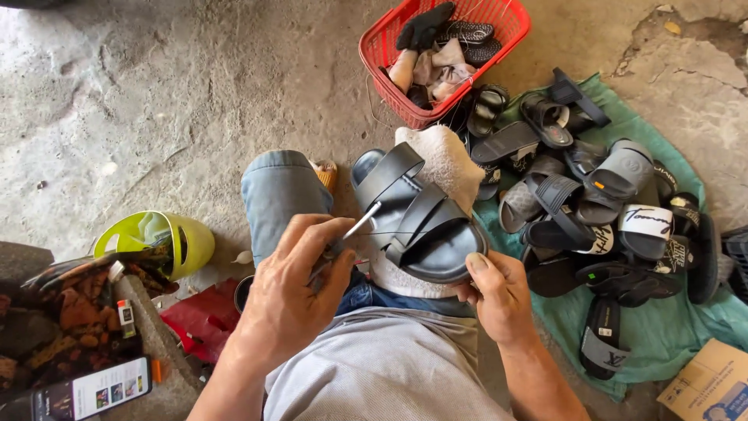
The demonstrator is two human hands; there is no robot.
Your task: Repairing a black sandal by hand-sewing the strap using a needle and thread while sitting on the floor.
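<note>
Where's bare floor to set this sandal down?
Bare concrete lies left of the red basket, above the yellow-green container. Crowded: the green cloth under the sandal pile, and the clutter by the left hand.

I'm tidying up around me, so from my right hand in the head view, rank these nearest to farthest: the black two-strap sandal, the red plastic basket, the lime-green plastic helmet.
1. Black two-strap sandal: touching the right hand, on the lap.
2. Red plastic basket: ahead, past the knee.
3. Lime-green plastic helmet: far left, beyond the left hand.
</note>
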